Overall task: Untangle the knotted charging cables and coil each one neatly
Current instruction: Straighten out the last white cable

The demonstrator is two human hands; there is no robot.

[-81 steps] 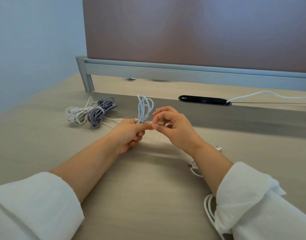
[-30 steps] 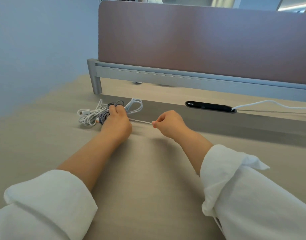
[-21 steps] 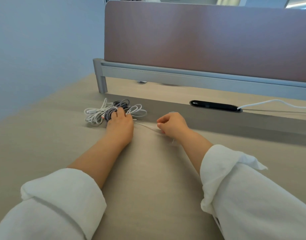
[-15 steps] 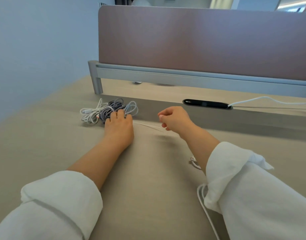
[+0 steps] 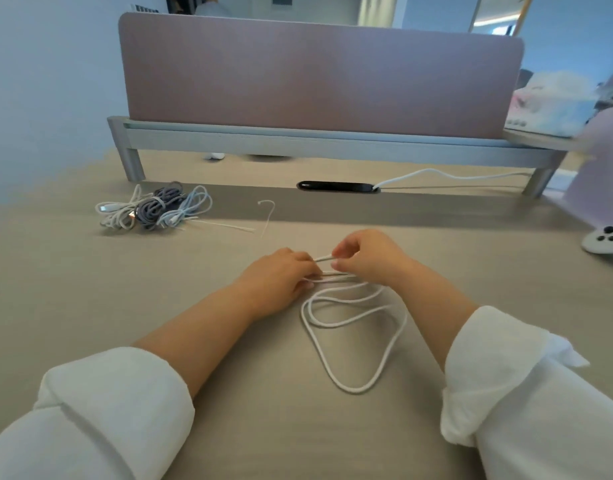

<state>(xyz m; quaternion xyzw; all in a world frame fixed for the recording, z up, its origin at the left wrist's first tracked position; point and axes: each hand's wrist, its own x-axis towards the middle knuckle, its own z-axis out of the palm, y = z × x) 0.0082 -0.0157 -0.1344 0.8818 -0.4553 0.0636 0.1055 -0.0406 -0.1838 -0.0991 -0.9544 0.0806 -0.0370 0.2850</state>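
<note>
A pale, wood-grained worktop [image 5: 90, 306] fills the lower view, running back to a grey metal rail [image 5: 298, 143] on short legs that carries a mauve divider panel [image 5: 318, 77]. A light blue wall [image 5: 38, 81] stands to the left, and beyond the panel the room shows only as blurred shapes. At the right end of the rail sit soft pastel items [image 5: 554, 102], too blurred to name, and a white game controller [image 5: 604, 239] lies at the worktop's right edge. A black cable slot [image 5: 336, 186] is set into the worktop just in front of the rail, and a white lead [image 5: 436, 173] comes out of its right end and trails off to the right. At the far left a bundle of coiled cables [image 5: 156, 209], white, grey and pale blue, lies in a heap, with a thin loose tie [image 5: 267, 216] beside it. Near the middle, the white cable [image 5: 353, 317] lies in several loose loops on the worktop, spreading toward the person from the two hands. The right hand [image 5: 367, 259] has its grip pinched on a strand between thumb and forefinger. The left hand [image 5: 280, 282] lies palm down with its fingertips closed on the same gathered strands, its thumb hidden beneath. Both forearms are bare below rolled white sleeves [image 5: 118, 403].
</note>
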